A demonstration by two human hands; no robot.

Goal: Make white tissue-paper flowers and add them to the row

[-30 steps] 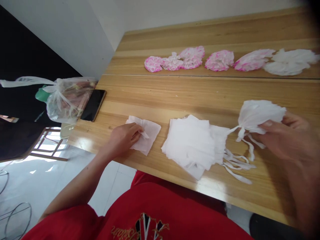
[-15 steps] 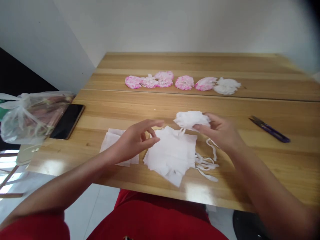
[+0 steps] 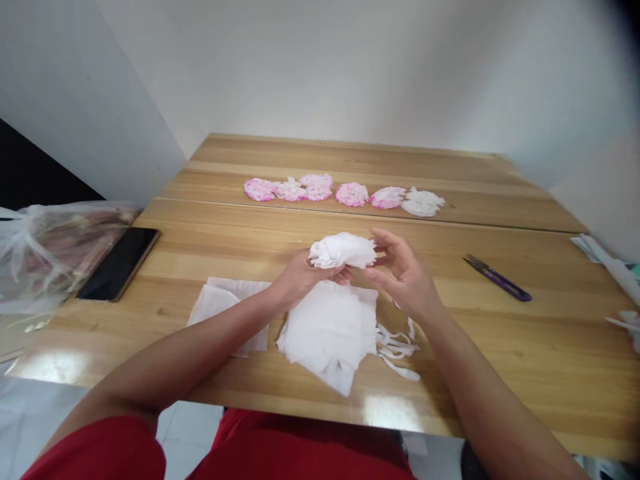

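A white tissue-paper flower (image 3: 343,251) with layered, ruffled edges is held above the table. My left hand (image 3: 300,277) grips it from below and the left. At its right side, my right hand (image 3: 404,272) has its fingers apart and curved, close to the flower's edge; whether the fingertips touch it I cannot tell. Beneath the hands lies a stack of white tissue sheets (image 3: 330,333). More white sheets (image 3: 223,300) lie partly under my left forearm. Thin white strips (image 3: 397,347) are bunched at the stack's right side.
A row of pink-edged paper flowers (image 3: 351,194) and a white flower (image 3: 423,202) spans the back of the table (image 3: 240,247). Purple-handled thread snips (image 3: 497,277) lie to the right. At left are a phone (image 3: 120,265) and a clear plastic bag (image 3: 55,253).
The white flower has passed from my right hand to my left, moving left over the stack. My right hand has loosened its grip. The view has shifted slightly.
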